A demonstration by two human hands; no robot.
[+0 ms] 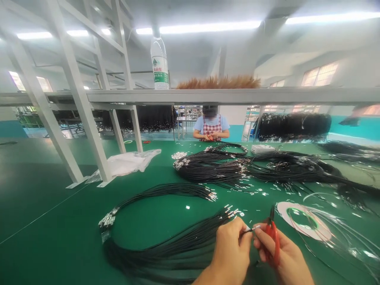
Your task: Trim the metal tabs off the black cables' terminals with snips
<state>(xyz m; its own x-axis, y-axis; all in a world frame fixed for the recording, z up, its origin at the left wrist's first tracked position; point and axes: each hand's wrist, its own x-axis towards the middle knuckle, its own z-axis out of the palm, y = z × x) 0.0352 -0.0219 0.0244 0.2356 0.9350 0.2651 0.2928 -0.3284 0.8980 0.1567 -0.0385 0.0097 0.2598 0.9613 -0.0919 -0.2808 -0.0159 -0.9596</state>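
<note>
I have the end of a black cable (250,230) between the two hands: the left hand (233,246) pinches it, and the fingertips of the right hand (283,247) meet its silvery tip, red-handled snips (270,229) tucked against that palm. I judge the step as working that tip; the next move calls for a steady pinch, blades clear. Far beyond the left hand, a water bottle (160,65) reads 山泉 and 净水.

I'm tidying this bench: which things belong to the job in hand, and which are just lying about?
Likely part of the job:
- held cable
- red-handled scissors
- front cable bundle

Probably just lying about:
- water bottle
- plastic bag
- white scrap
</note>
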